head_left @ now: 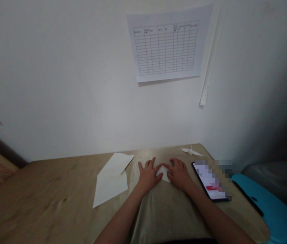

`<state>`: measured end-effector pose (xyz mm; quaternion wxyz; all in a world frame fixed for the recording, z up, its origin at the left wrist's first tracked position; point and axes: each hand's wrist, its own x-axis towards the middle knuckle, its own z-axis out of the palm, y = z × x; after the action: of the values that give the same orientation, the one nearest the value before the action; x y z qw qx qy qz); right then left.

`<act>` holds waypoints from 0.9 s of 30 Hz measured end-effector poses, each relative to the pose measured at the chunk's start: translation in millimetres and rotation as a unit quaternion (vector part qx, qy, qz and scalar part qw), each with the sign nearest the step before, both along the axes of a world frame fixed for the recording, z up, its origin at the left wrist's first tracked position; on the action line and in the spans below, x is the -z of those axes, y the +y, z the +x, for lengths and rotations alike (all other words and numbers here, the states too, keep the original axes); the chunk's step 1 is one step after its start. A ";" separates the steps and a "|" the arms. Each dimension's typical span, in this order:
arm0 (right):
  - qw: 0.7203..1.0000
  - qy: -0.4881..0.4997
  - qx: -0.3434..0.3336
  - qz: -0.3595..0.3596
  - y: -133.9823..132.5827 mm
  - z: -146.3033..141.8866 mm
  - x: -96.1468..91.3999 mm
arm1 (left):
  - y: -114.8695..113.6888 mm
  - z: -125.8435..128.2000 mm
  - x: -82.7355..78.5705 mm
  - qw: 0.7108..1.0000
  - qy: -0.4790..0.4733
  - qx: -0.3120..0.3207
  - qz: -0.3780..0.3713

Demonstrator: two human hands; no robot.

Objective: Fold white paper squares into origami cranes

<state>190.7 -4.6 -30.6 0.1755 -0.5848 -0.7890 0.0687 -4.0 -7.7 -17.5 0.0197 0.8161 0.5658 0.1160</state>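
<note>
A small folded piece of white paper [164, 176] lies on the brown tabletop between my two hands. My left hand [148, 177] rests at its left edge, fingers spread, with the thumb and index fingertip on the paper. From the other side my right hand [181, 175] reaches in, fingers apart, its index finger and thumb touching the paper's right part. The two index fingertips nearly meet at the paper's top. Parts of the sheet are hidden under the fingers, and its exact folds are too small to make out.
Larger white paper sheets [110, 189] lie to the left. A folded paper crane [191, 151] sits near the back right corner, with a phone [209, 184] in front of it. A turquoise object [265, 203] stands beyond the right edge. A printed chart [167, 51] hangs on the wall.
</note>
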 end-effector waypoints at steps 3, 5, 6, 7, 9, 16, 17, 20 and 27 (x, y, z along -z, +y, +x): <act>1.000 -0.002 0.004 -0.003 1.7 -1.5 -1.6 | 0.6 0.7 -2.1 1.000 0.014 -0.004 0.000; 1.000 -0.002 0.008 -0.006 2.4 -0.3 -3.8 | 1.0 1.1 -2.4 1.000 0.023 -0.007 0.001; 1.000 -0.003 0.010 -0.006 2.5 0.9 -5.2 | 1.2 1.2 -2.2 1.000 0.025 -0.009 0.002; 1.000 -0.003 0.012 -0.005 2.4 2.4 -6.8 | 1.2 1.3 -2.0 1.000 0.026 -0.012 0.004; 1.000 -0.008 0.015 0.006 1.2 6.0 -10.3 | 1.1 1.3 -1.5 1.000 0.026 -0.015 0.006; 0.999 -0.031 0.023 0.026 -5.6 14.3 -22.5 | 0.1 0.2 -1.1 0.999 0.028 -0.016 0.000; 0.999 -0.035 0.030 0.026 -5.7 14.9 -23.4 | 0.0 0.1 -0.9 0.999 0.029 -0.017 0.000; 0.998 -0.035 0.049 0.025 -4.3 17.7 -23.9 | -0.2 0.1 -0.4 0.999 0.030 -0.019 -0.002; 0.999 0.011 0.042 0.007 -1.9 24.2 -15.0 | -3.3 -0.1 0.5 0.999 0.010 -0.016 -0.029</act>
<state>214.9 -6.5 -15.6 0.1909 -0.6156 -0.7621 0.0617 -4.1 -11.1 -18.0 0.0358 0.8068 0.5825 0.0922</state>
